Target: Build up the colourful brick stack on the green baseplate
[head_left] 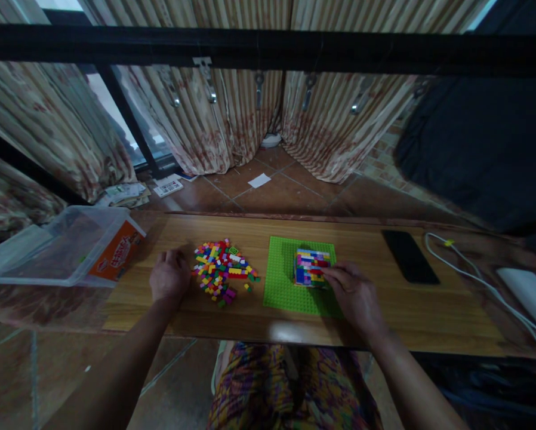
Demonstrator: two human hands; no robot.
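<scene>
A block built of many-coloured toy bricks [304, 276] stands on a green studded baseplate [279, 292]. My right hand [353, 295] reaches in from the right, thumb and fingers pinched together at the block's right side. Between those fingertips a small red toy brick [317, 272] shows, at the block's top. On the wood left of a loose heap of small toy bricks [214, 266] rests my left hand [169, 278]. Its fingers are curled in, and whatever they may hold is hidden. Red, yellow, green, white and purple pieces make up the heap.
A clear plastic tub [71, 239] with an orange label stands at the left end of the wooden table [245, 319]. To the right lie a black phone [410, 257], a white cable [478, 278] and a white box-like device [527, 298]. A dark metal bar [268, 51] crosses beyond.
</scene>
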